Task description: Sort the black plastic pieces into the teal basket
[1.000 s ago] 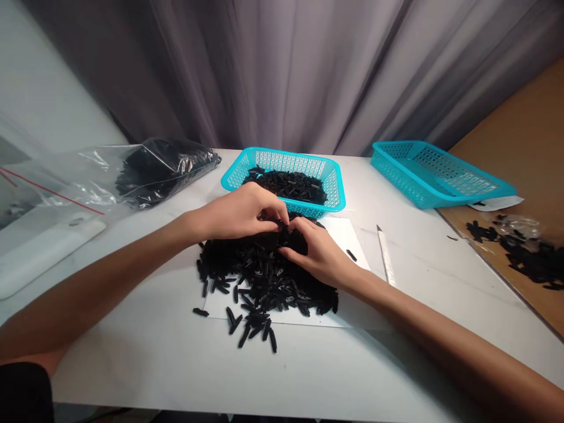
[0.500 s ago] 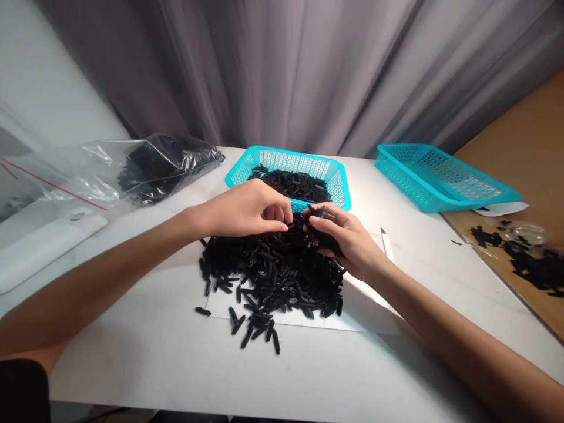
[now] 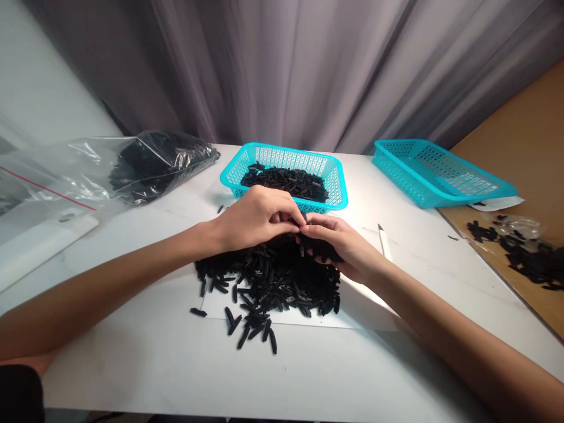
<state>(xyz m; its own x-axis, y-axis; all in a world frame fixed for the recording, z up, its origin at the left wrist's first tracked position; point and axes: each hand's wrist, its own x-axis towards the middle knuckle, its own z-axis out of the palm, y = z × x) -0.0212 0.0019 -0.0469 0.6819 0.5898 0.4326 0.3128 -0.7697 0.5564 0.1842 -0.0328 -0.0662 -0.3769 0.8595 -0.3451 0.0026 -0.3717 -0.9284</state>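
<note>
A heap of small black plastic pieces (image 3: 268,282) lies on a white sheet (image 3: 352,305) in the middle of the table. My left hand (image 3: 255,220) and my right hand (image 3: 339,244) meet fingertip to fingertip over the far edge of the heap. The fingers of both hands are curled and pinched together around black pieces; my right hand cups a handful of them. Just beyond the hands stands a turquoise basket (image 3: 337,185) partly filled with the same black pieces.
A second turquoise basket (image 3: 440,173) stands at the back right. A clear plastic bag of black parts (image 3: 145,161) lies at the left. A white knife-like tool (image 3: 384,242) rests right of the heap. More black pieces (image 3: 529,255) lie on the brown board at right.
My hands dipped into the heap, my right hand lifted with a handful of pieces, and now both hands have come together with fingertips touching over the heap's far edge.
</note>
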